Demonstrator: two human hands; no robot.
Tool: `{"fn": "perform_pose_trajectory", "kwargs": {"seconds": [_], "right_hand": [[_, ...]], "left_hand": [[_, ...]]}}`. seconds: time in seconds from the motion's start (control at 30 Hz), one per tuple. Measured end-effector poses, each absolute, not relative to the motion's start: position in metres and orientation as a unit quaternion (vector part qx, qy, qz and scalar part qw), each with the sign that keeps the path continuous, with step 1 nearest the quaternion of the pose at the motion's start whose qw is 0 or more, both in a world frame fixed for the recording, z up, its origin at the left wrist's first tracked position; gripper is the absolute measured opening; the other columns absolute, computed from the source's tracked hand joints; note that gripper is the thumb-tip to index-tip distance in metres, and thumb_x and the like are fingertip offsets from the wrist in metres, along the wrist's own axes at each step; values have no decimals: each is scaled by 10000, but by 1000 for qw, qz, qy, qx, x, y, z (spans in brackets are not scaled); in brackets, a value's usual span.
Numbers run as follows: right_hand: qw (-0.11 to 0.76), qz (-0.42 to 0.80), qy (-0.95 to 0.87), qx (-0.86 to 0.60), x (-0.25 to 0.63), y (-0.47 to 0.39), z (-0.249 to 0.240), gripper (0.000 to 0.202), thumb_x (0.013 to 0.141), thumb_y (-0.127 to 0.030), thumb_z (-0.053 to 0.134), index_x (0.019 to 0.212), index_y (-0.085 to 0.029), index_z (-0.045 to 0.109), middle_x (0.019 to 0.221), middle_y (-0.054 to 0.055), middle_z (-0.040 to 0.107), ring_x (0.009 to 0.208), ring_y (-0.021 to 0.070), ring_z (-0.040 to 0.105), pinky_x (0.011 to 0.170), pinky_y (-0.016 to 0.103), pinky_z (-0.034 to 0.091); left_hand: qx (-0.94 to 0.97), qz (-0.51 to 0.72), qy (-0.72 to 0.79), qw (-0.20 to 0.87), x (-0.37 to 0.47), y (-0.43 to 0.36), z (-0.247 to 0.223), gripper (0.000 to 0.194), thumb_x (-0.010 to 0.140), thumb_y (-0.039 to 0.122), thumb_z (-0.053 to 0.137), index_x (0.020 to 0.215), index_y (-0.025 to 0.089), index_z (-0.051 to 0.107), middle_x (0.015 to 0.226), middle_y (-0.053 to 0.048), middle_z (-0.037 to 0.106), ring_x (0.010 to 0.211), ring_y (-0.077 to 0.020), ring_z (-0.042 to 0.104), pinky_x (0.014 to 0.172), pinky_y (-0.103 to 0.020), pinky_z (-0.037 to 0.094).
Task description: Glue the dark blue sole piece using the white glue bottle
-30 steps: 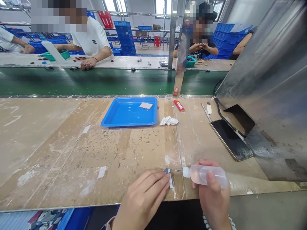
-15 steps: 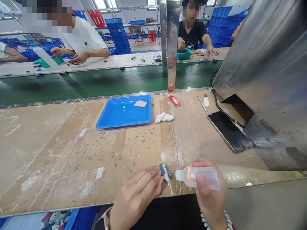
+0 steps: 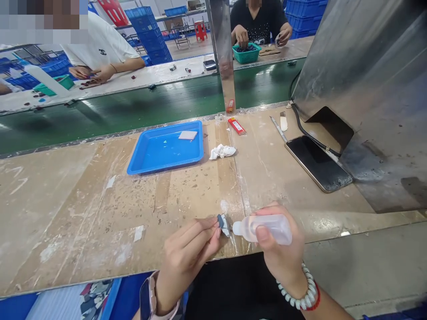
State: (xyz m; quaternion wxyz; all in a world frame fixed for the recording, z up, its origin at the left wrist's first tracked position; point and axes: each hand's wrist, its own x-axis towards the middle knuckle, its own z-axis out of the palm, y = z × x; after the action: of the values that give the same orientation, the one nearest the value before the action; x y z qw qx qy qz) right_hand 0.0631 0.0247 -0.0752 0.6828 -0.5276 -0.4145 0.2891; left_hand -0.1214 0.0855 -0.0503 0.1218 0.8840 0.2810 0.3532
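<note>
Two hands at the near counter (image 3: 83, 195) edge: left hand (image 3: 187, 255) with grip pinching one small grey part (image 3: 221, 221), right hand (image 3: 280, 253) with grip wrapped round one clear squeeze bottle (image 3: 263, 227), nozzle touching the part. Farther back, one blue tray (image 3: 147, 162), one crumpled tissue (image 3: 222, 152), one red lighter (image 3: 236, 126), one phone (image 3: 317, 162). Worn, tape-streaked wood, green conveyor belt (image 3: 133, 106) beyond, two people opposite.

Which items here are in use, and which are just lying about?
In use: left hand pinching small grey part; right hand holding squeeze bottle.
Lying about: blue tray, white rag, lighter, phone.
</note>
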Motion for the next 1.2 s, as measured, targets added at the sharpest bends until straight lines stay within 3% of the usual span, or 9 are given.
{"fn": "perform_pose_trajectory", "kwargs": {"seconds": [0.23,0.37,0.7,0.93,1.03,1.2], "right_hand": [[673,304,-436,-515,62,28,-79,296,845,-478,771,981,-239,662,849,6,603,677,160,625,609,296,501],[664,249,-486,-511,63,29,-77,286,878,-493,738,996,-247,653,880,10,603,778,165,614,683,293,491],[649,174,-559,-485,63,31,-67,259,922,-457,701,1013,-226,627,857,8,592,738,142,591,631,257,483],[624,159,-561,-520,61,36,-62,245,884,-445,743,942,-224,655,817,5,618,714,149,609,630,267,489],[659,221,-464,-549,62,35,-64,271,856,-443,766,949,-214,653,798,9,652,633,147,606,573,264,495],[752,403,-257,-454,71,33,-66,340,835,-451,782,981,-193,615,908,29,666,590,108,594,521,223,504]], "left_hand": [[861,366,311,165,-122,89,-53,113,922,65,656,864,158,681,903,-48,739,869,-156,731,790,-235,594],[846,374,328,194,-122,90,-55,141,931,93,647,824,173,691,886,-38,754,865,-167,741,796,-252,602],[817,389,346,247,-123,90,-56,186,962,147,621,812,183,725,855,-46,766,807,-175,741,730,-270,596],[812,396,346,255,-123,90,-57,206,969,173,605,804,187,728,856,-51,767,787,-179,739,710,-274,587],[810,403,342,254,-123,90,-58,212,971,183,598,808,186,733,855,-59,767,790,-185,741,719,-282,598],[807,410,341,254,-124,90,-59,231,974,201,590,790,191,729,829,-58,767,767,-189,744,694,-274,594]]}}
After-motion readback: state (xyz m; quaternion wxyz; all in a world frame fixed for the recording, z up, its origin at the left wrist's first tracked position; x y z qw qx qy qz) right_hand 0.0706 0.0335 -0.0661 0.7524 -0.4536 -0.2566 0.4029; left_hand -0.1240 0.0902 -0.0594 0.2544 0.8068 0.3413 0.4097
